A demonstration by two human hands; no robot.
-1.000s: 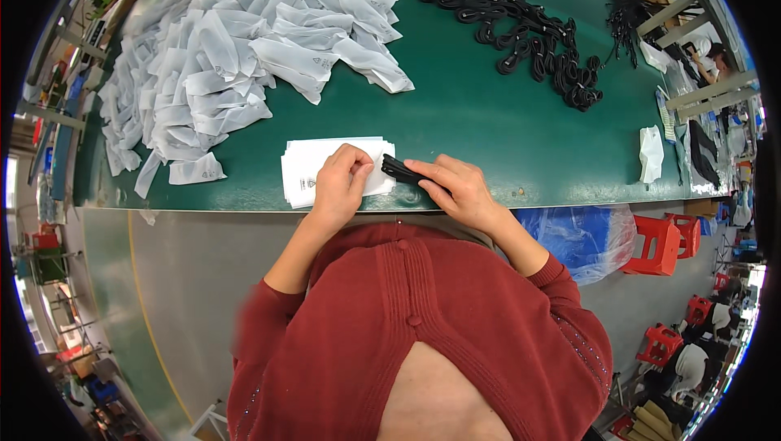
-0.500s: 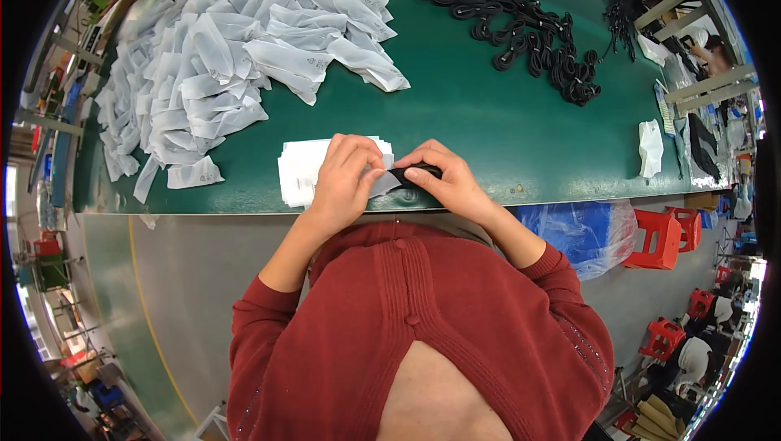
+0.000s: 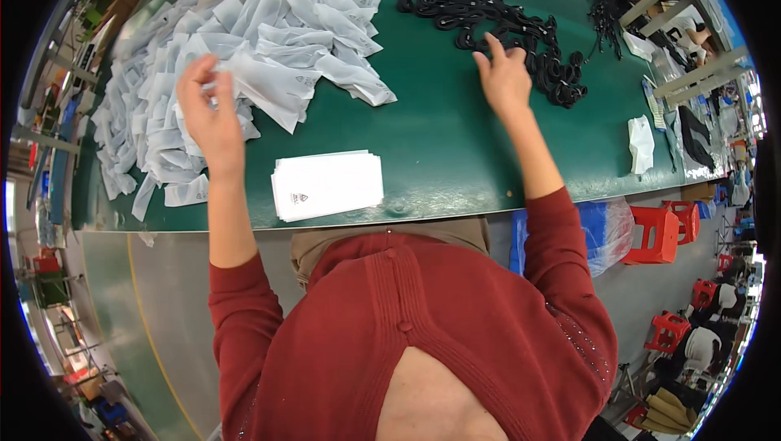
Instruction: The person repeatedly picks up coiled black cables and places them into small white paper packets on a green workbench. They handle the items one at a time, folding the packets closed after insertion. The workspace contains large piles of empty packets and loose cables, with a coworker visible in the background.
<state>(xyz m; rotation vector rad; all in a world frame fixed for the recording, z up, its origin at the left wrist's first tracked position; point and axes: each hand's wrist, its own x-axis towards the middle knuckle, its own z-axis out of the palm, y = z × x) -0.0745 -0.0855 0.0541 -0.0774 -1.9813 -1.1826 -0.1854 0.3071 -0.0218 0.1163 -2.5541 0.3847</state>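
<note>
Roughly: 2 hands (image 3: pixel 213 115) (image 3: pixel 504 75), 1 flat stack (image 3: pixel 327 184).

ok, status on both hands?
Left hand at the heap of white bags, fingers pinching one. Right hand open on the pile of black parts. Neat white stack between them, nothing blocking.

The person wears a dark red knitted cardigan (image 3: pixel 423 335) with ribbed vertical bands, small matching buttons down the front, and long sleeves pushed up above the wrists; both hands bare.
</note>
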